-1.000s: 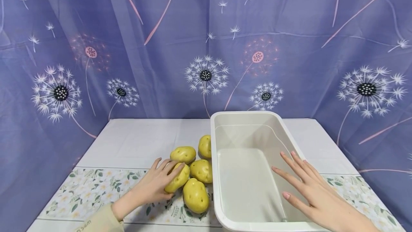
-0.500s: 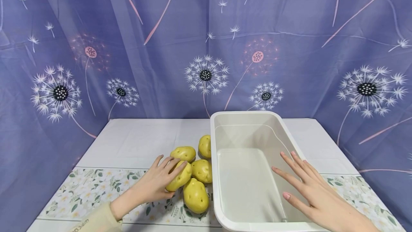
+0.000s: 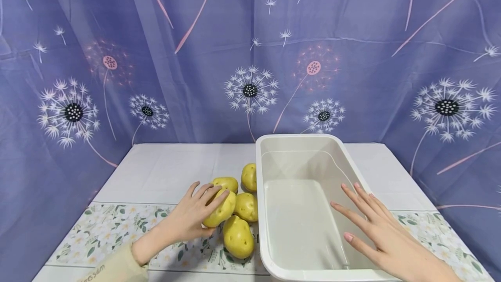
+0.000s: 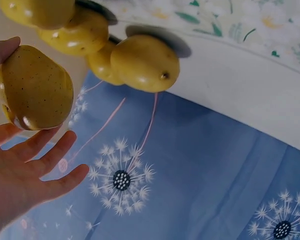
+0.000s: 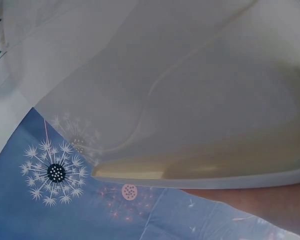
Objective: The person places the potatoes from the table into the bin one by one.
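My left hand (image 3: 189, 219) holds a yellow potato (image 3: 220, 213) between thumb and fingers. In the left wrist view this potato (image 4: 34, 90) stands apart from the others, with the thumb on one side and fingers (image 4: 27, 150) on the other. Around it in the head view are a front potato (image 3: 238, 237), a middle potato (image 3: 246, 207), a back potato (image 3: 227, 182) partly covered by the hand, and a far potato (image 3: 249, 177) beside the bin. My right hand (image 3: 377, 232), fingers straight and spread, overlaps the right side of the white plastic bin (image 3: 263, 212) and holds nothing.
The deep bin stands right of the potatoes, its raised rim between them and my right hand. A white tabletop (image 3: 172, 169) with a floral band (image 3: 117, 229) lies underneath. A purple dandelion curtain (image 3: 203, 77) closes off the back and sides.
My left hand has moved slightly right and up with the potato, which now covers more of the back potato. The right hand has stayed in place.
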The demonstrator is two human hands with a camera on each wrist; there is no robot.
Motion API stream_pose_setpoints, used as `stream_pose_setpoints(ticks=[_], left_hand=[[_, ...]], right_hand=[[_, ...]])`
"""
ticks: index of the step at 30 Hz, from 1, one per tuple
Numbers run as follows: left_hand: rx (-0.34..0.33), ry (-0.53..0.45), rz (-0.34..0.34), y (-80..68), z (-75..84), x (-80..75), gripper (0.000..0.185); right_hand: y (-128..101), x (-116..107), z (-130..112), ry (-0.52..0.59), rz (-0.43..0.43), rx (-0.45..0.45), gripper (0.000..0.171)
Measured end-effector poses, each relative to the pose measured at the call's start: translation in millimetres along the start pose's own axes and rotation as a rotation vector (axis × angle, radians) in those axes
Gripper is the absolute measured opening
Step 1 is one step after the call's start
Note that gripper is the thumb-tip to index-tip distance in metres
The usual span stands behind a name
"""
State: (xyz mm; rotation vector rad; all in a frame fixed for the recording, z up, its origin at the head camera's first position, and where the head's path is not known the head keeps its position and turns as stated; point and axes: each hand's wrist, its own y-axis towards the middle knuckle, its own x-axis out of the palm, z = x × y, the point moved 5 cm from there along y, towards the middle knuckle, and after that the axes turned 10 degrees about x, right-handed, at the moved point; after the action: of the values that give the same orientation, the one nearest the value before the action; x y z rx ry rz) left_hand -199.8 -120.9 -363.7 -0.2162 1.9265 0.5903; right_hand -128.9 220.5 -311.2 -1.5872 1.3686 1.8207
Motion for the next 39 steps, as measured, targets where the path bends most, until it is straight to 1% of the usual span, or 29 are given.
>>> stream_pose_setpoints(ticks=[6, 10, 14, 19, 22, 31, 36, 39], left_hand=[[-0.006, 0.010, 0.021, 6.2, -2.3, -9.7, 0.100], [0.002, 0.027, 0.011, 10.1, -1.3, -14.1, 0.099], [0.007, 0.025, 0.011, 13.4, -0.4, -16.3, 0.098], [0.006, -0.003, 0.040, 18.9, 0.3, -19.7, 0.098], [0.014, 0.000, 0.060, 22.3, 0.7, -23.3, 0.098], [0.051, 0.054, 0.097, 31.1, -2.0, -37.8, 0.095], [0.089, 0.076, 0.120, 36.1, -5.4, -49.5, 0.094], [0.111, 0.082, 0.122, 39.6, -7.4, -56.0, 0.093]], right_hand=[[0.7, 1.3, 1.2, -0.003, -0.029, 0.033, 0.056], [1.5, 1.3, 1.5, -0.003, -0.011, 0.022, 0.054], [2.2, 1.2, 1.4, -0.010, -0.004, 0.019, 0.053], [2.5, 1.9, 1.6, -0.016, -0.007, 0.021, 0.053], [2.4, 2.5, 2.0, -0.017, -0.008, 0.020, 0.053], [0.9, 1.6, 0.7, -0.009, -0.002, 0.009, 0.054], [0.6, 1.2, 0.4, -0.002, 0.001, 0.002, 0.054], [0.3, 1.4, 1.3, -0.010, -0.010, 0.012, 0.055]])
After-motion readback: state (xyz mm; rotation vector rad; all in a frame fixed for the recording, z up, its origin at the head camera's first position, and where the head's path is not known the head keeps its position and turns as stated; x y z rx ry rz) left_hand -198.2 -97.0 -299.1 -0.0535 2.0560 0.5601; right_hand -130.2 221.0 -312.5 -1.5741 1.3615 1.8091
